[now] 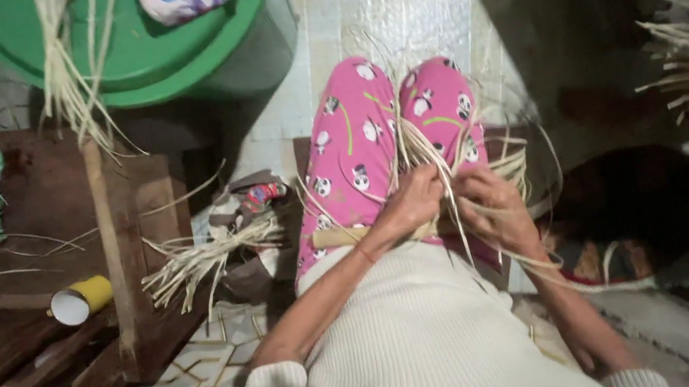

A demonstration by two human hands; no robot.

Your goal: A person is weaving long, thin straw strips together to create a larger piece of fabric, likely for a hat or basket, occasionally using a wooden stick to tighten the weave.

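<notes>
Straw strips (425,148) gripped by left hand (413,201) and right hand (487,208); weaving barely begun, loose ends fanned beyond both.

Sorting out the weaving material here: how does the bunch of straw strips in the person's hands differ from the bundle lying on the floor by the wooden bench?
The strips in the hands stand upright over the lap, gripped by the left hand and right hand; the floor bundle lies flat, untouched. The held strips fan out long and loose; the floor bundle looks shorter and bunched together. Both are pale, thin straw strips.
</notes>
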